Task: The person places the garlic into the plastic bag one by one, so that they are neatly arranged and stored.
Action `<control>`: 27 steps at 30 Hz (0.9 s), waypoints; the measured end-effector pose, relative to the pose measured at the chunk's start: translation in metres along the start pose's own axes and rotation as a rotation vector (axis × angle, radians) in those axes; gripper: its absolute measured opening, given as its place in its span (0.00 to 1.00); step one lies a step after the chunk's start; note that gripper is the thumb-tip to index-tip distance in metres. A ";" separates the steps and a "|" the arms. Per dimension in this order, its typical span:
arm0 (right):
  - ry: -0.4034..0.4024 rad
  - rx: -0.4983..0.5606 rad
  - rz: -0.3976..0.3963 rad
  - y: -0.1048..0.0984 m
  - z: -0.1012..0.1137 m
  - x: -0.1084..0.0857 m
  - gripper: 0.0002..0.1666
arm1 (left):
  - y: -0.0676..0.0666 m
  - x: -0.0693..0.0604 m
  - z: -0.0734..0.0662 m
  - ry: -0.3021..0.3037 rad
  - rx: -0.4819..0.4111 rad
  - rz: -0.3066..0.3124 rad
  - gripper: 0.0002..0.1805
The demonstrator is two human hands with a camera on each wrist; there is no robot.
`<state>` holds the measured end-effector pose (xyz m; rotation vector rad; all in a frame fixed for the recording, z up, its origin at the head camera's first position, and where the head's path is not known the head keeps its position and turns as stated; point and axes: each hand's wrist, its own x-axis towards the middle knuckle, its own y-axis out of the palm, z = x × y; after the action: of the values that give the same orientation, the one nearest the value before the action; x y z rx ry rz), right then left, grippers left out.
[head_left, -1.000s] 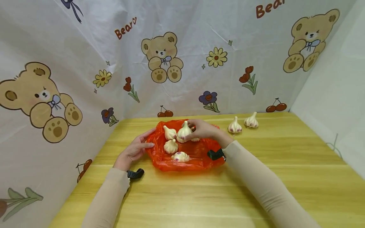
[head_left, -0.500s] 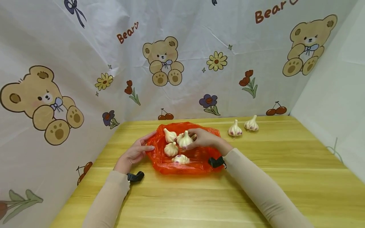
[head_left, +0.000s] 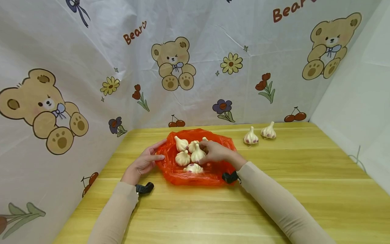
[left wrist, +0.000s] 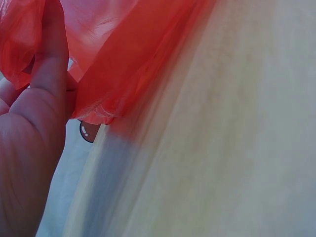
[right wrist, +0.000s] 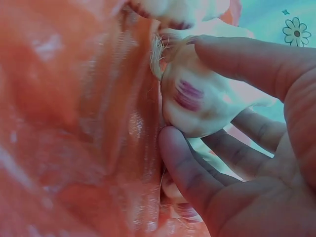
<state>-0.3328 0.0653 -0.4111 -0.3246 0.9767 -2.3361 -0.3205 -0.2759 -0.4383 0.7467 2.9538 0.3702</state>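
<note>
An open red plastic bag [head_left: 179, 179] lies on the table with several garlic bulbs inside. My left hand [head_left: 144, 162] holds the bag's left edge, the film passing between thumb and fingers [left wrist: 52, 54]. Inside the bag my right hand [head_left: 216, 151] pinches a garlic bulb [head_left: 197, 155] between thumb and fingers, its stem up. In the right wrist view that bulb [right wrist: 197, 98] shows a purple streak and sits against the red film. Beside it are a bulb to the left [head_left: 182, 158], a bulb lying in front [head_left: 193, 168] and others behind.
Two more garlic bulbs stand on the wooden table [head_left: 195, 217] to the back right, one nearer [head_left: 251, 136] and one farther [head_left: 268, 130]. A bear-print sheet [head_left: 201, 101] hangs behind, and a white wall [head_left: 359, 101] rises at the right.
My right hand has brought the garlic bulb from the back of the bag toward the front and lower, uncovering bulbs behind it. The left hand stays at the bag's edge.
</note>
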 end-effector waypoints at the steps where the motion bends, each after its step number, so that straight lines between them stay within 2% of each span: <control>1: -0.002 -0.009 -0.003 0.001 -0.001 0.000 0.31 | 0.000 0.000 0.000 -0.002 0.001 -0.001 0.46; 8: -0.009 -0.013 -0.040 0.008 -0.003 -0.001 0.28 | 0.002 0.000 -0.001 -0.012 0.005 -0.011 0.45; 14: 0.005 -0.032 -0.037 0.010 -0.005 -0.001 0.25 | 0.002 -0.001 -0.001 -0.011 0.005 -0.016 0.45; 27: 0.023 0.002 -0.049 0.002 0.001 -0.006 0.32 | 0.002 -0.001 -0.001 -0.012 0.007 -0.009 0.45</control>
<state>-0.3269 0.0666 -0.4116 -0.3248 0.9878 -2.3897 -0.3187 -0.2746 -0.4367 0.7341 2.9476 0.3530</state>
